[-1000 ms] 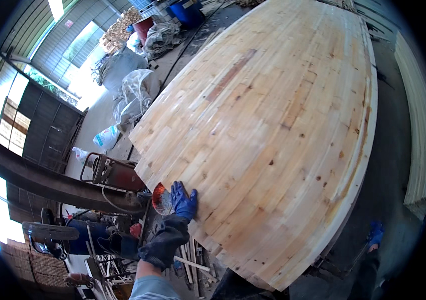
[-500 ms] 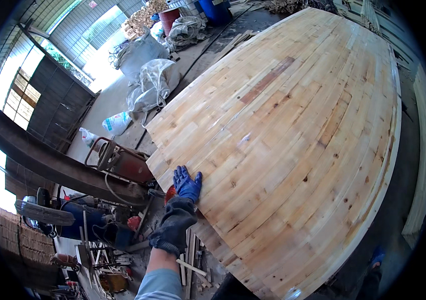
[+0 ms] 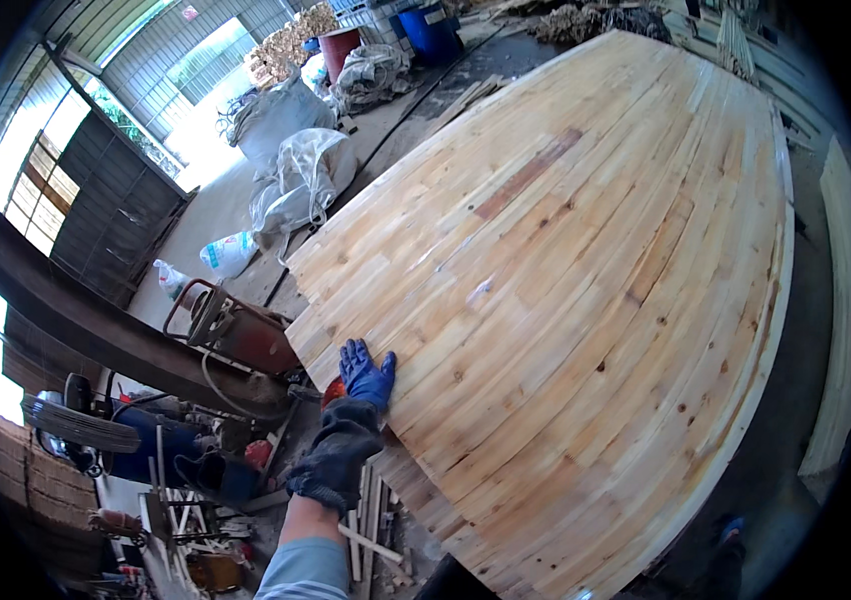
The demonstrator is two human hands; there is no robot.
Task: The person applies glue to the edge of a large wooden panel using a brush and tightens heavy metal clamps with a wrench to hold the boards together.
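A large panel of glued light wood strips (image 3: 546, 300) stretches out before me, with a darker reddish strip toward its far end. My left hand (image 3: 367, 376), in a blue glove, lies flat on the panel's left edge with its fingers stretched out. A dark sleeve cover reaches up that forearm. Beyond the panel's lower right edge, in shadow, is a small blue patch above a dark sleeve. It looks like my gloved right hand (image 3: 733, 530); its fingers cannot be made out.
A red metal machine frame (image 3: 246, 325) stands left of the panel, beside a thick brown beam (image 3: 96, 315). Wood offcuts (image 3: 374, 535) litter the floor below my left arm. White sacks (image 3: 306, 180) and a blue barrel (image 3: 430, 35) stand farther back. Long boards (image 3: 836, 330) lie at right.
The view has shifted slightly, so the panel and surroundings sit a little differently. My left hand stays flat on the panel's edge. The blue patch at lower right has moved slightly left and down.
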